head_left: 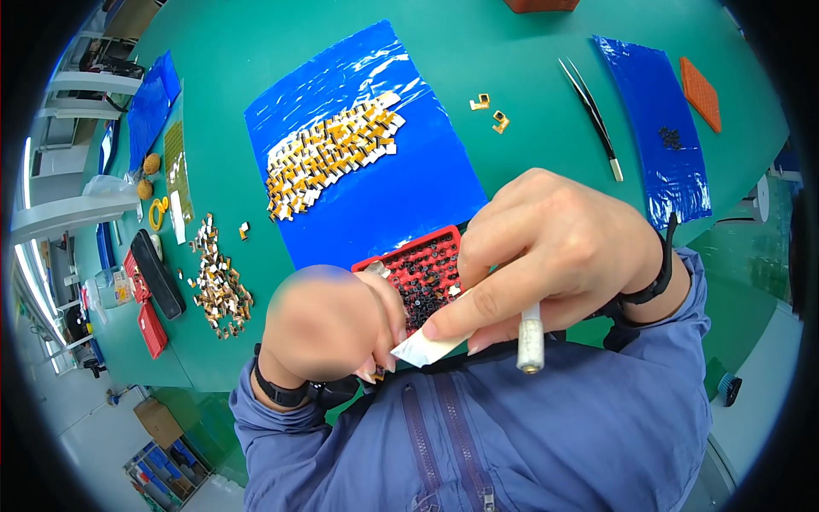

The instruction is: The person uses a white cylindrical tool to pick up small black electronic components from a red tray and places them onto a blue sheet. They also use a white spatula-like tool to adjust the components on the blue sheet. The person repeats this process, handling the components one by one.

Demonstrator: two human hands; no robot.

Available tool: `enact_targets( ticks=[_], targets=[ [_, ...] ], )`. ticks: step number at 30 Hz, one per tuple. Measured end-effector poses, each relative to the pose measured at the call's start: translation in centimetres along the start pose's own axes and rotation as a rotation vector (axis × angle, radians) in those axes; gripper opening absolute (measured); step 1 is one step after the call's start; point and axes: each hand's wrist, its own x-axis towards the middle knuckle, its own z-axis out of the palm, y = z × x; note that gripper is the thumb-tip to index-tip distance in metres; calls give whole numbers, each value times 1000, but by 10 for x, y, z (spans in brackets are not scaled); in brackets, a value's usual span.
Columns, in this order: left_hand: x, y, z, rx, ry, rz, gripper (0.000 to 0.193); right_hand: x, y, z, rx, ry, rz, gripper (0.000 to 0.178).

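- My right hand (554, 247) pinches a white strip (433, 346); my left hand's (328, 328) grip, I cannot tell.
- Part rows (328, 156) look done; a loose pile (219, 286) seems undone.

Table (529, 68), grn top, 1. Directly on it:
- blue film sheet (426, 188), lg, ctr, 1
- red tray (408, 247), nr edge, by sheet's nr end, partly hidden, 1
- yel/wht pcs (480, 103), loose, R of sheet, 2
- tweezers (597, 124), blk w/ pale end, 1
- blue strip (661, 94), far R, 1
- orange pad (700, 94), beside strip, 1
- sm. parts heap (219, 286), L, qty n/k
- blk case (159, 275), L of heap, 1
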Motion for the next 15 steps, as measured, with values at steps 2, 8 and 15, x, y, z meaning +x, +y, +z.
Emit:
enact_targets(
  ticks=[2, 8, 15],
  targets=[
    [-1, 2, -2, -2, -16, -2, 8, 0, 0, 0, -13, -1, 4, 25],
    [0, 7, 1, -13, 49, 40, 8, -1, 0, -2, -53, -43, 47, 23],
    [0, 6, 7, 49, 137, 23, 7, -1, 0, -3, -84, -58, 46, 21]
  ],
)
